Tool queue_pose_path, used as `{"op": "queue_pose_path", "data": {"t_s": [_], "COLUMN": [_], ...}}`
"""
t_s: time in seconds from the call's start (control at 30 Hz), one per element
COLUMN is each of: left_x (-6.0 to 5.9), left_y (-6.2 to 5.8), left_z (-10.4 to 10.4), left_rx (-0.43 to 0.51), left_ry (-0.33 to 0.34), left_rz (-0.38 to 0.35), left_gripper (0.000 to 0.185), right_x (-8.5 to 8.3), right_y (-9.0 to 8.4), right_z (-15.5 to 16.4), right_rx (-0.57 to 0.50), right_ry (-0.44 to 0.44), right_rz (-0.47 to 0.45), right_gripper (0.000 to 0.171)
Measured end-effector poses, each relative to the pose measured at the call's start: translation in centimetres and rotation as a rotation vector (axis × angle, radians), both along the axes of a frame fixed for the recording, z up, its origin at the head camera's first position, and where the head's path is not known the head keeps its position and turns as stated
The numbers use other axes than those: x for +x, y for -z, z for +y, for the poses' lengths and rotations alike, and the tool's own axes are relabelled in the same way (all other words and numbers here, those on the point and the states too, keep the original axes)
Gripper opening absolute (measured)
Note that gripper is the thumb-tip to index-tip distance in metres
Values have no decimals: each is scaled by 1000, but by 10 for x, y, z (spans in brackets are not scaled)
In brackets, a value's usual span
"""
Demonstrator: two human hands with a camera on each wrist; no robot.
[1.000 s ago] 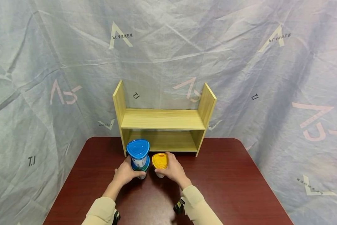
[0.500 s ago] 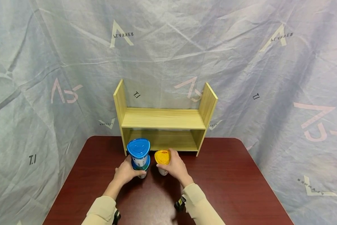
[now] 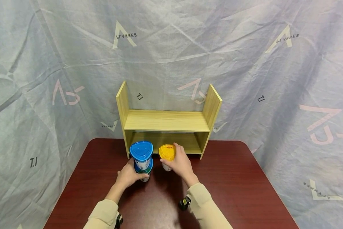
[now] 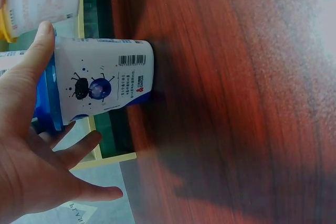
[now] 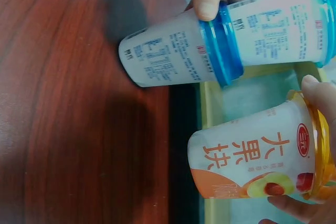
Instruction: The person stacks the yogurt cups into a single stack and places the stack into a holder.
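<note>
Over the last second the right hand (image 3: 180, 164) had lifted the yellow-lidded cup (image 3: 167, 153) off the table (image 3: 240, 178) and carried it toward the wooden shelf (image 3: 165, 122), so that it hung just in front of the shelf's lower opening, fingers curled round its rim and base; the move looked like the start of shelving it. The left hand (image 3: 129, 175) had stayed put, wrapped round the lower cup of the blue-lidded stack (image 3: 141, 157), which stood on the table just before the shelf's left post; whether that stack was pressed down or merely steadied was hard to tell
</note>
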State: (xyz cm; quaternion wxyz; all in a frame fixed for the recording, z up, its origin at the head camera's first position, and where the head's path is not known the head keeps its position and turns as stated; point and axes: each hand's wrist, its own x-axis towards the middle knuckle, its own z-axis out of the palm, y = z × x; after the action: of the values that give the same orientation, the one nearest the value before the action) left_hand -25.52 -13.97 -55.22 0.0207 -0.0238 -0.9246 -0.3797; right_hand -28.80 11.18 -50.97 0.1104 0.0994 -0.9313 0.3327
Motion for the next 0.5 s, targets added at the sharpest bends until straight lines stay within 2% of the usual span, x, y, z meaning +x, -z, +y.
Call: {"op": "queue_pose_path", "data": {"t_s": [0.5], "left_x": [1], "left_y": [-1], "left_z": [0], "left_rx": [10], "left_ry": [4], "left_rz": [6], "left_gripper": [107], "right_x": [0], "right_y": [-26], "right_z": [-3], "right_rx": [-24], "right_ry": [2], "right_rz": [63], "right_gripper": [97]}}
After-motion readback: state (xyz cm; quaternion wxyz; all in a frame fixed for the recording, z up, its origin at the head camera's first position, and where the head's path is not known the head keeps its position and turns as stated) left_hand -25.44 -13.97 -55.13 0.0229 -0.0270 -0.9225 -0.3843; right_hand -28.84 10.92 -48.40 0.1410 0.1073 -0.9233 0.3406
